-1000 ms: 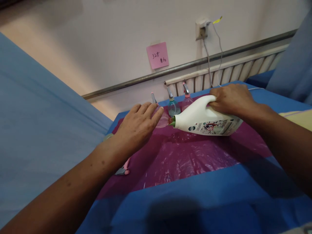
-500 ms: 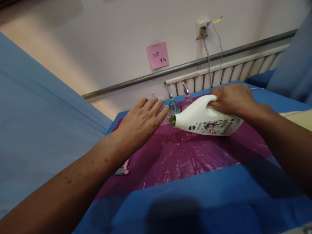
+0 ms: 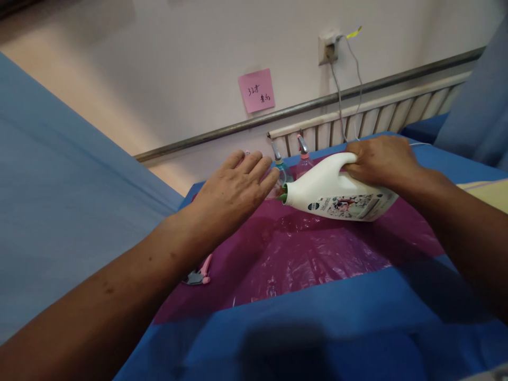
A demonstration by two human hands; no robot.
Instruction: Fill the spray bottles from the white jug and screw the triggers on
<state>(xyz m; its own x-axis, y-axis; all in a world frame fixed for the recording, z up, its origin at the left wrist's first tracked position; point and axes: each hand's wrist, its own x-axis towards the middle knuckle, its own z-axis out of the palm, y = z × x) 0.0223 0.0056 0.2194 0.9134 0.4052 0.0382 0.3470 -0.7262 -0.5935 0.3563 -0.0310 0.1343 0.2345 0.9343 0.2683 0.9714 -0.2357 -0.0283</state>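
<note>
My right hand (image 3: 377, 161) is wrapped round the handle of a large white detergent jug (image 3: 341, 196). The jug is tipped on its side, its green-lined mouth pointing left. My left hand (image 3: 242, 180) reaches out with its fingers stretched, back facing up, fingertips beside the jug's mouth. A clear pinkish shape (image 3: 273, 190) shows partly between those fingers and the mouth; whether my hand touches it is hidden. Just behind stand a teal spray bottle (image 3: 283, 172) and a pink spray bottle (image 3: 304, 164). A pink and grey spray head (image 3: 200, 275) lies left, partly behind my forearm.
A shiny magenta plastic sheet (image 3: 309, 248) lies over the blue-covered table (image 3: 317, 301). Behind are a metal rail (image 3: 222, 135), a radiator (image 3: 381, 114) and a socket (image 3: 328, 50) with hanging cords. Blue curtain (image 3: 71, 190) hangs at left. A pink note (image 3: 256, 90) is on the wall.
My left hand has shifted slightly up and to the right. The jug has moved a little to the right with my right hand, still tipped.
</note>
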